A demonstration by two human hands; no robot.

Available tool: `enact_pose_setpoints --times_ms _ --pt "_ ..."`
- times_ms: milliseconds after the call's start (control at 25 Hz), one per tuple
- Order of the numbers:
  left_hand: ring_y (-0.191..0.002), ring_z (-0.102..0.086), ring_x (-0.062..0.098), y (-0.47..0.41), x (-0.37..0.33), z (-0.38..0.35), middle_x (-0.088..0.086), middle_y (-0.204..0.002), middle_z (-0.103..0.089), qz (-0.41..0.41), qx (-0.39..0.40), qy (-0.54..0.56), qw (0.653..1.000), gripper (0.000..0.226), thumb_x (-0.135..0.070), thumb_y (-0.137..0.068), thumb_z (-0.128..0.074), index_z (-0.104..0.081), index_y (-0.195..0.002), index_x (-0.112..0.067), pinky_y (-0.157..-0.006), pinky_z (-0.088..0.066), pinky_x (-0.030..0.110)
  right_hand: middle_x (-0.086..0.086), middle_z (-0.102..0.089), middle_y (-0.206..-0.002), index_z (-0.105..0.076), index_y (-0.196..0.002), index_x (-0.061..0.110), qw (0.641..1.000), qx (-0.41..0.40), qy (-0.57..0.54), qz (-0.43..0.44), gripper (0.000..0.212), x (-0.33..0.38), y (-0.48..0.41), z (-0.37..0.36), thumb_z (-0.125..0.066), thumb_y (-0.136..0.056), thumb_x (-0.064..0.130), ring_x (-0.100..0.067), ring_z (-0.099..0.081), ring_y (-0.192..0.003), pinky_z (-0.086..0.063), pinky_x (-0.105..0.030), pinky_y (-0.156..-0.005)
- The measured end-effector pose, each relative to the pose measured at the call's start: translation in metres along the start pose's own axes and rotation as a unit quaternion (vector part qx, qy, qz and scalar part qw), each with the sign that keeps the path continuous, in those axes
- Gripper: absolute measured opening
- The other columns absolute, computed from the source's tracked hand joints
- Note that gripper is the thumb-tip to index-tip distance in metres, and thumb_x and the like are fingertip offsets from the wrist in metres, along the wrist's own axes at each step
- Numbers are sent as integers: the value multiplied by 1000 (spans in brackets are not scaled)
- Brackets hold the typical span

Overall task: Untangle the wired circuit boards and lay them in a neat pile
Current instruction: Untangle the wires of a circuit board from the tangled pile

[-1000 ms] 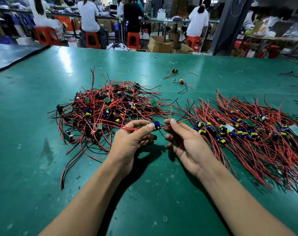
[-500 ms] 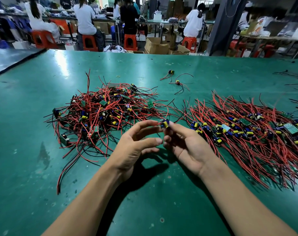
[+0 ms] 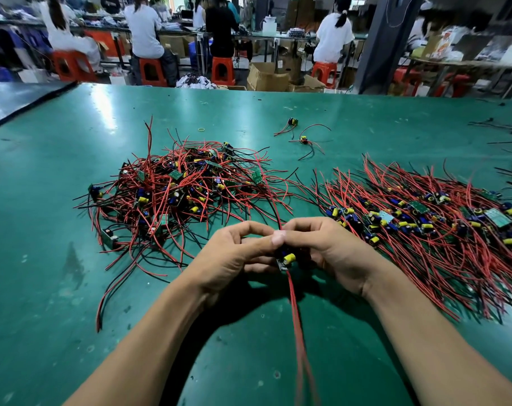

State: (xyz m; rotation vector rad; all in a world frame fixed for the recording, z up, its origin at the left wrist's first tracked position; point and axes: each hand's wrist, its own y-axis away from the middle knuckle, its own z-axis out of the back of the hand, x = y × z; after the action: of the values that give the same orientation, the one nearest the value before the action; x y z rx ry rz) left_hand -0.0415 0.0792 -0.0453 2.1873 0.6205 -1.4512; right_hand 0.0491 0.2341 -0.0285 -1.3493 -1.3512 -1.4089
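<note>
Between left hand [image 3: 234,253] and right hand [image 3: 333,247], above the green table [image 3: 44,273]: one wired circuit board [image 3: 286,259], yellow capacitor showing, held clear of the surface.
Left grip: fingers curled, thumb and forefinger pinching the board's far end, likely to steady it.
Right grip: fingers curled, pinching that same end beside the left thumb; exact contact hidden.
Leads: red wires [image 3: 295,312] trail toward the camera, seemingly being pulled straight.
Tangled heap [image 3: 184,189]: left, the source.
Neat pile [image 3: 424,227]: right, wires aligned, probable destination.
</note>
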Motion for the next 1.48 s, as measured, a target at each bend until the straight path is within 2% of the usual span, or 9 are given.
enact_pose_setpoints --times_ms 160,280,360,480,680,960,1080,1240,1480 --pt "-70 -72 21 -3 2 2 20 -87 -74 -6 -17 -8 1000 23 -12 -65 -80 -70 -85 -12 -63 -58 27 -8 -65 -73 -72 -74 18 999 -47 -24 8 21 -1 -2 -7 -84 -63 31 -20 -56 -64 -45 -30 -64" --pt "-65 -69 21 -4 1 1 18 -83 -73 -5 -40 -23 999 22 -4 -71 -77 -66 -90 -7 -62 -58 27 -9 -65 -70 -73 -74 16 996 -73 -38 23 18 -5 -5 -12 -82 -65 29 -19 -55 -58 -46 -30 -61" --pt "-62 -67 20 -4 1 -2 15 -79 -72 -5 -57 -32 998 14 3 -80 -70 -65 -90 -5 -60 -57 25 -2 -59 -61 -74 -74 17 995 -91 -38 31 17 -6 -6 -12 -81 -67 31 -13 -49 -50 -43 -23 -51" --pt "-63 -65 16 -4 1 -8 12 -76 -71 -4 -76 -39 996 8 1 -87 -61 -66 -87 -4 -58 -54 22 5 -50 -56 -74 -76 18 993 -105 -18 39 21 -8 -7 -8 -81 -66 35 -7 -36 -46 -27 -20 -45" --pt "-70 -59 19 -3 2 -13 10 -77 -67 0 -82 -51 995 6 -7 -87 -68 -72 -86 -3 -69 -48 29 -1 -64 -68 -76 -81 17 995 -80 -19 55 22 -8 -6 -2 -82 -67 34 -9 -46 -54 -37 -21 -49" --pt "-59 -59 15 -2 5 -16 9 -68 -66 -36 -111 -99 988 23 -3 -85 -67 -75 -65 -12 -63 -51 26 0 -59 -68 -77 -87 13 987 -133 10 90 8 -14 -12 -7 -79 -81 18 -6 -39 -46 -35 -16 -43" --pt "-62 -58 19 -1 5 -15 12 -68 -65 -45 -108 -101 988 21 -3 -84 -67 -73 -66 -11 -63 -50 28 4 -55 -67 -76 -87 13 983 -148 3 112 4 -18 -15 -9 -77 -83 14 -4 -39 -45 -35 -14 -42" --pt "-65 -55 21 2 7 -18 15 -68 -65 -53 -94 -138 985 16 -3 -83 -68 -71 -69 -8 -65 -45 30 8 -47 -55 -70 -79 22 972 -205 -40 106 10 -22 -21 -6 -77 -84 17 -5 -34 -37 -25 -12 -37" --pt "-54 -53 12 3 5 -21 6 -61 -62 -60 -96 -158 981 15 -2 -83 -66 -67 -69 -6 -54 -43 18 4 -43 -47 -65 -77 26 949 -282 -44 136 15 -28 -27 3 -78 -85 24 -8 -31 -33 -23 -13 -39"
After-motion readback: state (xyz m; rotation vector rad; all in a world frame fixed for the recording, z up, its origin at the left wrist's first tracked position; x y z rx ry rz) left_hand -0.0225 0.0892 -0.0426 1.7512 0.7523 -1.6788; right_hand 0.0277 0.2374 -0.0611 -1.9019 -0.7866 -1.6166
